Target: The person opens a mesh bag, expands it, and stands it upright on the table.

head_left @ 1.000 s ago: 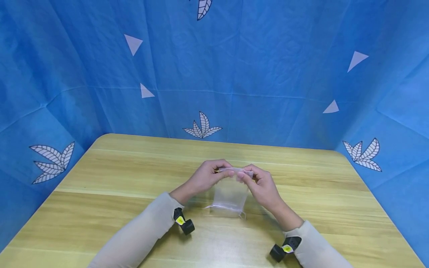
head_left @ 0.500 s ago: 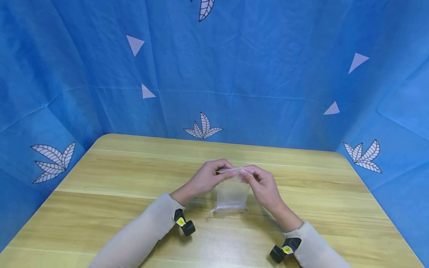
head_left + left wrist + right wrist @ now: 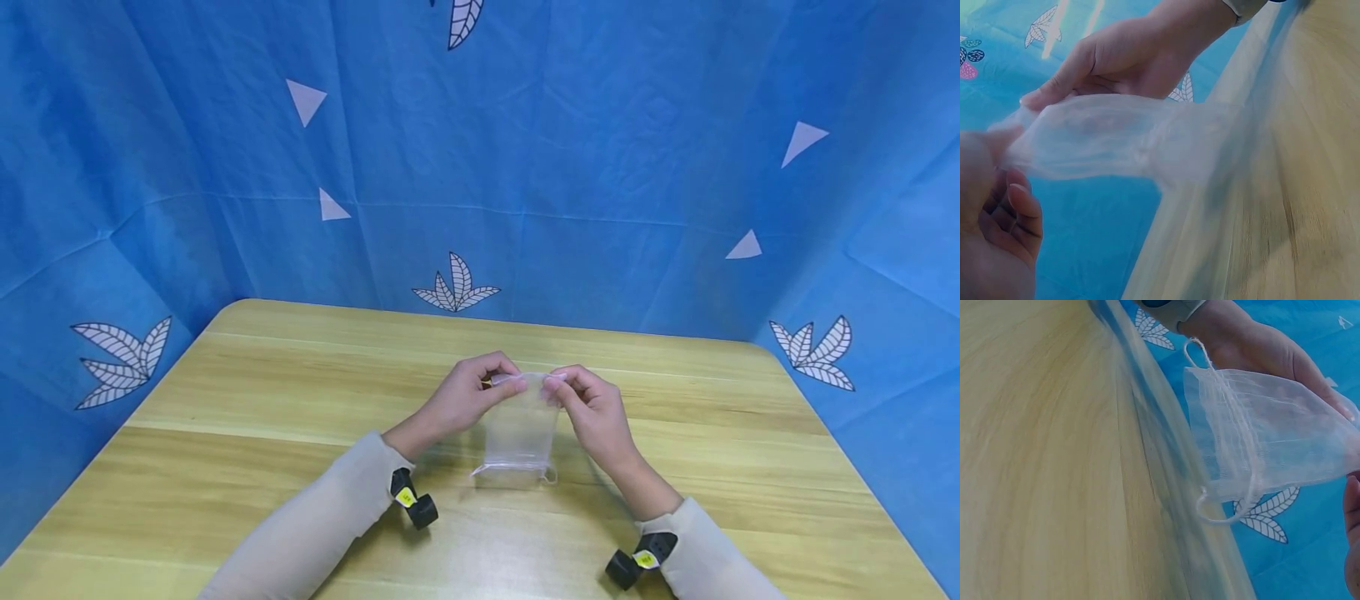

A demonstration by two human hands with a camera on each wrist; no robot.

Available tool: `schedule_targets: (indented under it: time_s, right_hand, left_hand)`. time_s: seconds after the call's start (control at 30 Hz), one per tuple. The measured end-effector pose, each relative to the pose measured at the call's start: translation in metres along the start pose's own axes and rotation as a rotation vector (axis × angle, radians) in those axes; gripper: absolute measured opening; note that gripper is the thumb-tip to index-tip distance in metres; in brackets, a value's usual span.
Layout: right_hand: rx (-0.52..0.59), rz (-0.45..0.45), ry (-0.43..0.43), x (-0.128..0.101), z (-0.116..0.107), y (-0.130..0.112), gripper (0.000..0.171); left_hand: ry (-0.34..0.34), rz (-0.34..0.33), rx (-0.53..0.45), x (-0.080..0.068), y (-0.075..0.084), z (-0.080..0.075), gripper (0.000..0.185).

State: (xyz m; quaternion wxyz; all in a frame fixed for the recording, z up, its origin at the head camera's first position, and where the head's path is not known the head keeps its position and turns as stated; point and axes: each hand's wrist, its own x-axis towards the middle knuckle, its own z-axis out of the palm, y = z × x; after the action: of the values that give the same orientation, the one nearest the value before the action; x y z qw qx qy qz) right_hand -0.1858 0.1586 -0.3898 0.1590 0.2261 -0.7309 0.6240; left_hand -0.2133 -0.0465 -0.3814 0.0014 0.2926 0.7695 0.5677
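You have one sheer white drawstring pouch (image 3: 519, 433) held up between your two hands over the middle of the bench (image 3: 225, 392), nearer its front edge than its back. Your left hand (image 3: 461, 398) pinches one upper corner with thumb and curled fingers (image 3: 504, 385); your right hand (image 3: 596, 417) pinches the other upper corner the same way. From the head view the pouch hangs down toward you, its lower end close to the bench top, though whether it touches the wood is hard to tell.

The right wrist view shows what the head view hardly does: the mesh weave and two cord loops at the gathered end of the pouch (image 3: 1266, 440), one on each side. The left wrist view gives only a blurred pouch (image 3: 1110, 140) stretched between your thumbs, with your right hand (image 3: 1129, 56) beyond it.

Count: one pouch, two hands, two black wrist cameras, one (image 3: 416, 500) at each cuff.
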Motion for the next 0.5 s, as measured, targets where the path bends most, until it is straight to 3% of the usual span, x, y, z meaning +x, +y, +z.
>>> schedule_targets:
  time_s: [0.5]
  right_hand:
    - [-0.040,0.008,0.034,0.0008,-0.0013,0.0005,0.016]
  left_hand:
    - [-0.055,-0.035,-0.016,0.0004,-0.0008,-0.0015,0.013]
